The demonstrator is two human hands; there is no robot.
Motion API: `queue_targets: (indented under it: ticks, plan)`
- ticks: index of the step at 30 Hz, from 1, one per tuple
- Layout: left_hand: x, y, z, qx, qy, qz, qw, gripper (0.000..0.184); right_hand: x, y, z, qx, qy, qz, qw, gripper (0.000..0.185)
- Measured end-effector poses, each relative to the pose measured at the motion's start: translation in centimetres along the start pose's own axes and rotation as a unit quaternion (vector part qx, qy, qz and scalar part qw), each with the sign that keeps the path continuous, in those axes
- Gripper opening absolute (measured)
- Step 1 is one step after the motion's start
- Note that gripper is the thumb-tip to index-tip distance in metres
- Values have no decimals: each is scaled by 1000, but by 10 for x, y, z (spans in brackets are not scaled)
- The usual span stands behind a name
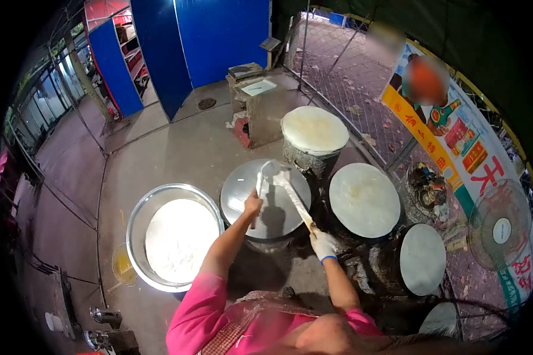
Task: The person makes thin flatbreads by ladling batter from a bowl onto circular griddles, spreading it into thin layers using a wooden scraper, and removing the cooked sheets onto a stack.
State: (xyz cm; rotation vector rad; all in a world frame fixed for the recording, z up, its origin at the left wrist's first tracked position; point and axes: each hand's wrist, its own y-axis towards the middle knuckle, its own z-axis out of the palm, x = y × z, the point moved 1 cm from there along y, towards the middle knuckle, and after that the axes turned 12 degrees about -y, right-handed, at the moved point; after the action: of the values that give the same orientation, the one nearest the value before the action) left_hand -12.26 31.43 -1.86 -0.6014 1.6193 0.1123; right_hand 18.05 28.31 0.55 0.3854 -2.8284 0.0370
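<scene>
1. Closing round the white-smeared handle of a paddle [297, 202], the gloved right hand [324, 241] is at the near right edge of a round grey plate [236, 204]; the paddle's broad, thickly coated head hangs above the plate's far half.
2. The bare left hand [253, 205] is clamped on a slim pale tool [259, 184], upright over the plate's left half. The hands are apart, their tools' upper ends close together; whether these touch each other or the plate, I cannot tell.
3. Just left of the plate, a wide metal basin [134, 228] holds a white paste [180, 242], its surface ridged.
4. The step in hand looks like scraping or transferring paste between the two tools above the plate. The next move, I judge, calls for a steady grip on both handles and level control of the loaded head, so that paste lands on the plate and not the floor.
5. To the right and beyond stand similar rounds with pale tops: one [423, 259] near the fan [498, 228], another [364, 201] beside the plate, a third [315, 130] farther back.
6. Farthest, blue panels [222, 41] stand behind a small cabinet [263, 109].
</scene>
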Motion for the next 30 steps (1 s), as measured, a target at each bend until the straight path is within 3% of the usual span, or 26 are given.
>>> queue_targets:
  ticks: [2, 3, 4, 6, 7, 8, 9, 10, 12, 13, 14, 16, 18, 20, 22, 24, 26, 27, 28, 30]
  plan:
    - [27, 13, -23, -88, 299, 164, 936, 62, -29, 2, 7, 19, 194, 11, 981, 34]
    - [14, 0, -28, -97, 363, 145, 915, 68, -43, 4, 18, -9, 262, -12, 965, 36]
    - [17, 4, -33, -87, 373, 154, 911, 70, -26, 3, 19, -32, 430, 66, 900, 34]
    - [26, 12, -38, -64, 387, 174, 903, 75, 8, 17, 28, -18, 605, 166, 778, 32]
    - [20, 10, -35, -58, 365, 164, 914, 74, 17, 35, 52, -81, 528, 76, 842, 31]
    - [11, 8, -28, -79, 309, 170, 932, 73, 14, 50, 67, 86, 346, 97, 929, 28]
    - [-4, 13, -23, -102, 255, 179, 945, 72, 20, 48, 52, 32, 172, 70, 982, 26]
    - [-20, 15, -29, -125, 205, 193, 952, 71, 27, 46, 35, -26, -3, 41, 999, 25]
    - [-66, -1, -53, -155, 78, 268, 948, 72, 3, 51, 45, -36, 54, 56, 996, 26]
    - [-87, -15, -61, -162, 12, 301, 940, 73, 7, 56, 58, -18, 200, 79, 976, 27]
    - [-96, -28, -75, -141, -13, 266, 953, 72, 5, 59, 76, 2, 338, 101, 936, 29]
    - [-54, -35, -95, -90, -38, 317, 943, 69, 51, 74, 123, -40, 492, 104, 863, 35]
    - [-8, -72, -111, -42, -47, 263, 963, 66, 89, 93, 90, 37, 191, 49, 980, 36]
    - [27, -126, -135, -17, 16, 61, 998, 66, 80, 86, 36, 81, 162, 65, 981, 37]
    - [77, -166, -156, -53, 65, 75, 994, 67, 44, 62, 13, 31, 226, 83, 970, 34]
    - [94, -197, -168, -66, 53, 66, 994, 67, 38, 50, 73, 27, 435, 176, 883, 32]
    - [94, -206, -171, -67, -6, 20, 998, 68, 86, 46, 130, -25, 499, 132, 856, 35]
    - [96, -212, -172, -72, -35, -6, 997, 69, 116, 45, 114, 13, 466, 90, 880, 36]
    - [96, -212, -170, -74, -24, 2, 997, 69, 130, 54, 90, 113, 341, 70, 930, 36]
    - [99, -211, -176, -82, 6, 15, 996, 71, 121, 49, 39, 90, 206, 63, 972, 29]
